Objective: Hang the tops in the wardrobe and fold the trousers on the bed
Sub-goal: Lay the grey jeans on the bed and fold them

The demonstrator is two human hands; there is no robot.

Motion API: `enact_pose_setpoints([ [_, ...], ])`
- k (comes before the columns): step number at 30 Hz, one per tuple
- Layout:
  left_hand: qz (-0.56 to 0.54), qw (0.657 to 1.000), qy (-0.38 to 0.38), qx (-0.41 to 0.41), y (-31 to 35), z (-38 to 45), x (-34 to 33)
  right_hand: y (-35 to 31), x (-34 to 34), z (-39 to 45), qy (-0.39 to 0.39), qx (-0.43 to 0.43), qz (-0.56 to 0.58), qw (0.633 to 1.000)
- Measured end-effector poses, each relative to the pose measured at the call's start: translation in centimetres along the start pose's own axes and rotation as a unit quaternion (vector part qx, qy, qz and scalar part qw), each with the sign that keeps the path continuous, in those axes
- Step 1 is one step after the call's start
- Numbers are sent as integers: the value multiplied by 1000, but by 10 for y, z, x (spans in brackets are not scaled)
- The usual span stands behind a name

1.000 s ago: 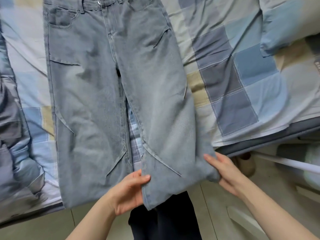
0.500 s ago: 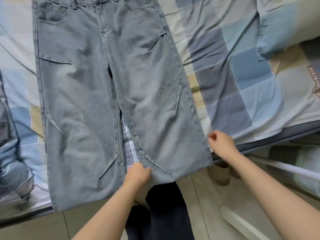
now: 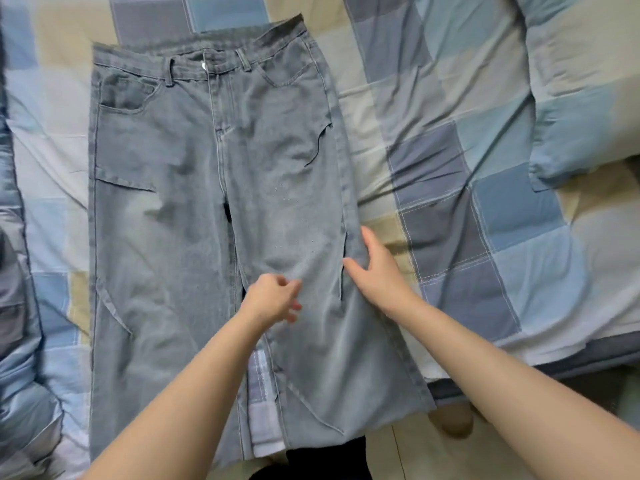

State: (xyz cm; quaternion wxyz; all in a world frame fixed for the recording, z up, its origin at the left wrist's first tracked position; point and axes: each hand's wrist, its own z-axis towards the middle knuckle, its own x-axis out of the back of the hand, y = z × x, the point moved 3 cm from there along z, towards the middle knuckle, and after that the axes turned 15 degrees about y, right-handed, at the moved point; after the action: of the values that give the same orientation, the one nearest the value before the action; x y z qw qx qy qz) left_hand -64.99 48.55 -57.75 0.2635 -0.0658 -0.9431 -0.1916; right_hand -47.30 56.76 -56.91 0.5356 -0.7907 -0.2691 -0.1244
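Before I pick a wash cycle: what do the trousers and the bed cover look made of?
Trousers: likely denim, light blue, faded matte, with visible seams and a metal button. Bed cover: seemingly thin woven cotton, matte, creased, patchwork-checked.

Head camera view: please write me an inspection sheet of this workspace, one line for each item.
Surface: bed with patchwork sheet, creased.
Job's things: light blue jeans spread flat, front up, waistband far, leg ends over the bed's near edge.
Clutter: pillow at right; padded quilt at left.
Grippers: left hand loosely curled over the right leg's inner edge, grip unclear; right hand, fingers straight, on its outer seam.
Cables: nothing seen.
Surroundings: tiled floor below the bed.
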Motion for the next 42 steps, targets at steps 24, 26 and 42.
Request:
enact_pose_setpoints([
  [24,-106,967,0,-233,38,18,96,-234,-141,174,126,-16,-287,950],
  [26,-194,954,-31,-226,23,23,135,-259,-163,167,182,14,-252,950],
  [42,-337,938,70,29,-204,151,233,-309,-427,154,28,88,-264,960],
])
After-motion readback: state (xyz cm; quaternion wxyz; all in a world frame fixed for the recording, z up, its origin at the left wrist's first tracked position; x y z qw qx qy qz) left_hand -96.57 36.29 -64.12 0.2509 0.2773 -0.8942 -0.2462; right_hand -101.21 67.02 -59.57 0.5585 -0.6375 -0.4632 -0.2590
